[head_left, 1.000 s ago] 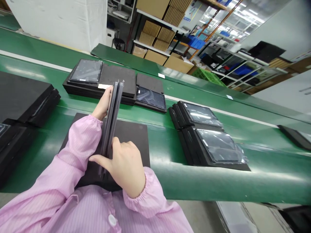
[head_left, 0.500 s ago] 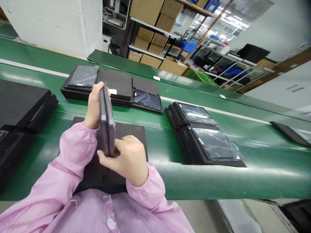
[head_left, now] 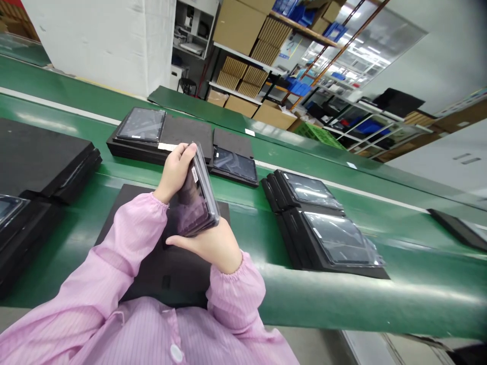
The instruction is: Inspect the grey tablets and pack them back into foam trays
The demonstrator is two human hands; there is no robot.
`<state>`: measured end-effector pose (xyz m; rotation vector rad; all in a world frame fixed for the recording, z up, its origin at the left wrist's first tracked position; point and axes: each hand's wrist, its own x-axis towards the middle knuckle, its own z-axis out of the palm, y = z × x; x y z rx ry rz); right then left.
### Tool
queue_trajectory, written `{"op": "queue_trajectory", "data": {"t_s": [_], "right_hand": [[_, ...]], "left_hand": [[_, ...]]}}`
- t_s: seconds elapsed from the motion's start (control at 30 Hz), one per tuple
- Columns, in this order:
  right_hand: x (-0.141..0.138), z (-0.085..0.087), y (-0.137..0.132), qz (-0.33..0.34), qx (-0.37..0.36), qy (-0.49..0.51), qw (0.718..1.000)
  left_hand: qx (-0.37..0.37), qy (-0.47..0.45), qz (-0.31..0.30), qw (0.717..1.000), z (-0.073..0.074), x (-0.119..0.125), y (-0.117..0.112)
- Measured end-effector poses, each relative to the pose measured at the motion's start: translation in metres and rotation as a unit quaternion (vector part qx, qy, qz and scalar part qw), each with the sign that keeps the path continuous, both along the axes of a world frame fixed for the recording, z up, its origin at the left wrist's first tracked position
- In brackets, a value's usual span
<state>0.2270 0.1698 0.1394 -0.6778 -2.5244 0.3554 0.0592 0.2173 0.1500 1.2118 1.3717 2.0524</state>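
Note:
Both my hands hold a pair of dark tablets (head_left: pixel 194 203) pressed together, tilted so that a glossy screen faces me. My left hand (head_left: pixel 175 170) grips their far upper edge, fingers curled over it. My right hand (head_left: pixel 213 243) supports the near lower edge from below, thumb along the rim. The tablets hover above a black foam mat (head_left: pixel 152 263) that lies on the green conveyor belt (head_left: pixel 258 238) just in front of me. Both arms wear pink striped sleeves.
Black trays with bagged tablets (head_left: pixel 335 233) sit to the right on the belt. More trays with tablets (head_left: pixel 140 126) and black foam lie beyond my hands. Stacked black trays (head_left: pixel 41 162) stand at the left. Shelves with cardboard boxes (head_left: pixel 243 25) fill the background.
The two tablets, held on edge before, have been tipped over so the screen side faces up towards me. My right hand has slid under their lower edge.

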Motion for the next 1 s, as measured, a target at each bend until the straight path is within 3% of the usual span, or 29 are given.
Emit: {"op": "queue_trajectory", "data": {"t_s": [0.1, 0.23, 0.4, 0.5, 0.63, 0.73, 0.87, 1.0], "right_hand": [[0.000, 0.004, 0.000, -0.015, -0.015, 0.039, 0.999], [0.001, 0.013, -0.002, -0.020, 0.018, 0.077, 0.997], [0.005, 0.025, -0.006, 0.011, 0.040, 0.158, 0.987], [0.013, 0.030, -0.009, 0.057, -0.008, 0.140, 0.989], [0.026, 0.037, -0.008, 0.082, -0.129, 0.028, 0.988], [0.031, 0.040, -0.005, 0.091, -0.193, -0.005, 0.977], [0.032, 0.041, -0.004, 0.118, -0.224, 0.021, 0.967], [0.028, 0.043, -0.008, 0.066, -0.227, 0.058, 0.970]], "left_hand": [[0.008, -0.003, 0.003, 1.000, 0.001, -0.003, -0.002], [0.010, -0.010, -0.002, 1.000, 0.002, -0.006, -0.005], [0.023, -0.042, -0.030, 0.998, 0.007, -0.006, -0.014], [0.106, -0.068, -0.064, 0.990, 0.013, 0.000, -0.022], [0.216, -0.046, -0.076, 0.972, 0.019, 0.011, -0.029], [0.200, -0.029, -0.077, 0.976, 0.017, 0.013, -0.029], [0.206, -0.014, -0.086, 0.975, 0.013, 0.012, -0.026], [0.220, 0.022, -0.077, 0.972, 0.011, 0.022, -0.030]]}}
